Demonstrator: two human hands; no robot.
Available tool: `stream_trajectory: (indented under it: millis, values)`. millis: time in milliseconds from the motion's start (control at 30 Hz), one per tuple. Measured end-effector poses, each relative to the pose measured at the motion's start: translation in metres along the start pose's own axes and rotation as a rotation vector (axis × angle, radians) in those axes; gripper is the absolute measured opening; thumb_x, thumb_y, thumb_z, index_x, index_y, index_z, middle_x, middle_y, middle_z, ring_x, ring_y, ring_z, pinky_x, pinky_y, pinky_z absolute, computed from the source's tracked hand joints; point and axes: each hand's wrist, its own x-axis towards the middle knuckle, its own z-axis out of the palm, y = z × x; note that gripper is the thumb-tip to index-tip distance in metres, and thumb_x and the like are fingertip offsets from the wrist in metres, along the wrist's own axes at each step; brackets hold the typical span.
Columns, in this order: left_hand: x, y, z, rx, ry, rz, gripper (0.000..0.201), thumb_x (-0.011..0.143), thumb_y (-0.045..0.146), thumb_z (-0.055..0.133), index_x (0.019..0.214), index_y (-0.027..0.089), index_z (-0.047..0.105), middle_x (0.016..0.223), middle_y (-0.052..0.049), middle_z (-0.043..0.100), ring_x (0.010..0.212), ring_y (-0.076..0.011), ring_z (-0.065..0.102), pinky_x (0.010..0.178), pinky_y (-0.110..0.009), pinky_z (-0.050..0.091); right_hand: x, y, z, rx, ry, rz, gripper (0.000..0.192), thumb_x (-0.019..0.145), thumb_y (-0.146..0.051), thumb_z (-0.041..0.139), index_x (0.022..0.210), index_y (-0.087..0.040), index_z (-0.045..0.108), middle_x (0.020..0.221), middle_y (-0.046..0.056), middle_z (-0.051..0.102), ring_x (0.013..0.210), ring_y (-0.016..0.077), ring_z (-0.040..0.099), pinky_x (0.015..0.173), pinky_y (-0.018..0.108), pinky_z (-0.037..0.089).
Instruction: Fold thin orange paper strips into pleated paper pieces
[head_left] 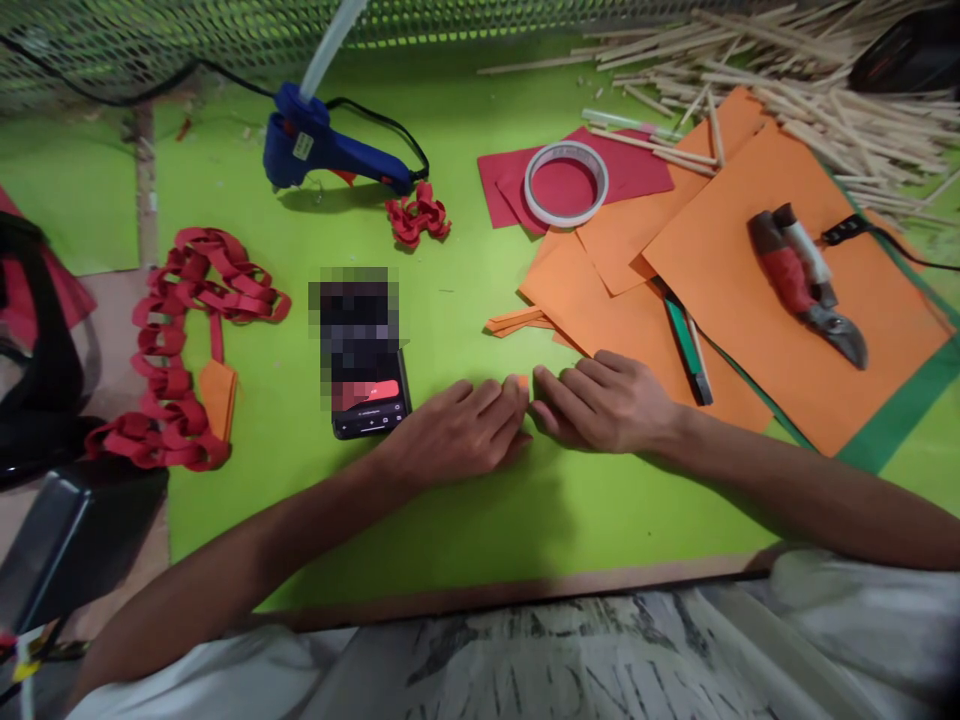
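Left hand with fingers closed on a small orange paper — the paper is at the fingertips, between both hands, right hand curled just beside, whether it holds something I cannot tell, phone near the left hand, orange sheets beyond the right, glue gun farther back.

- I had two hands out.
- One phone, one glue gun and one tape roll lay before me.
- I counted one pair of pruners, one green cutter.
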Motion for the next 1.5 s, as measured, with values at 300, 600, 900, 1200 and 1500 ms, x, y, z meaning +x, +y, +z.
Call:
stream_trajectory:
  millis: [300,600,900,1200,1500]
  values:
    - [-0.0006,0.0001,0.0012,-0.027,0.037,-0.008,0.045,0.102,0.041,0.053,0.117,0.001,0.066,0.108,-0.015,0.074,0.083,-0.0205,0.064,0.066,-0.034,0.047,-0.0007,0.0023,0.0039,0.198,-0.055,0.022,0.028,0.097,-0.029,0.057,0.114,-0.008,0.064,0.068,-0.001,0.062,0.061,0.0133,0.053,0.056,0.032,0.037]
    - [-0.0007,0.0035,0.0014,-0.12,0.008,-0.104,0.043,0.102,0.041,0.05,0.119,0.004,0.063,0.108,-0.013,0.073,0.082,-0.0211,0.066,0.067,-0.036,0.052,0.0023,0.0036,0.0018,0.268,-0.063,0.074,0.026,0.096,-0.03,0.06,0.109,-0.01,0.068,0.068,-0.001,0.064,0.059,0.0128,0.056,0.057,0.03,0.041]
    - [-0.0037,0.0028,0.0031,-0.164,0.022,-0.15,0.039,0.101,0.039,0.05,0.118,0.007,0.065,0.112,-0.011,0.073,0.07,-0.0163,0.068,0.059,-0.033,0.052,0.0003,0.0027,0.0046,0.229,-0.045,0.06,0.029,0.096,-0.032,0.06,0.114,-0.011,0.066,0.068,-0.002,0.065,0.061,0.0129,0.057,0.057,0.029,0.042]
    - [-0.0033,-0.0005,0.0022,-0.133,0.08,-0.123,0.037,0.099,0.038,0.056,0.117,0.007,0.066,0.109,-0.01,0.075,0.072,-0.0166,0.068,0.06,-0.032,0.051,0.0017,0.0038,0.0033,0.275,-0.039,0.057,0.025,0.094,-0.028,0.061,0.11,-0.009,0.068,0.068,0.0,0.065,0.059,0.0131,0.057,0.056,0.03,0.043]
    - [-0.0032,0.0036,0.0041,-0.155,0.05,-0.13,0.039,0.1,0.038,0.054,0.118,0.006,0.065,0.111,-0.013,0.074,0.065,-0.016,0.066,0.056,-0.032,0.048,-0.0006,0.0037,0.0044,0.23,-0.012,0.057,0.027,0.094,-0.029,0.061,0.114,-0.013,0.068,0.066,-0.002,0.063,0.059,0.0123,0.054,0.055,0.029,0.041]
